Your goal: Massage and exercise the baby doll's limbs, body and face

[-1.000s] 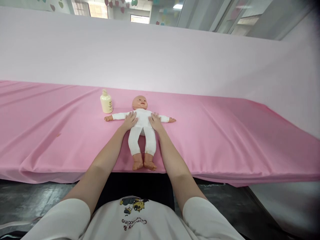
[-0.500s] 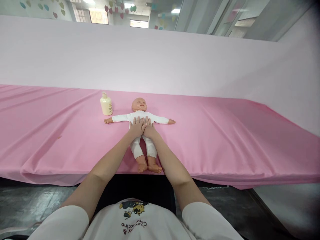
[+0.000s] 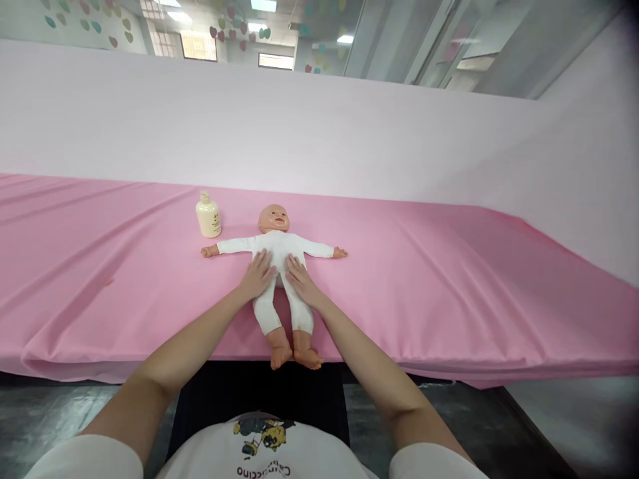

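- While your left hand (image 3: 258,274) and right hand (image 3: 301,279) lie apart, unclenched, on the doll (image 3: 278,246), press evenly.
- Mind its feet (image 3: 308,358) at the table's (image 3: 424,306) near edge.

Doll (image 3: 278,249): suit plain white on body, sleeves and legs, yellowish smudge by one ankle cuff; head (image 3: 274,219), hands and feet (image 3: 281,357) tan-pink, slightly glossy. Bottle (image 3: 208,221): pale cream all over, small dark print on front. Cloth (image 3: 424,293): solid pink, no pattern, darker pink in the folds, one small orange-ish spot (image 3: 109,282) at left. Wall (image 3: 319,133): white, faint pinkish cast, greyer at right. Shirt (image 3: 309,452): white, cartoon print (image 3: 264,436) in yellow and black, dark reddish-brown lettering. Lap (image 3: 259,392): black. Floor (image 3: 54,409): dark grey, whitish sheen. Hearts (image 3: 222,35): dark red, green, teal, some pale yellow. Lights (image 3: 263,5): white.
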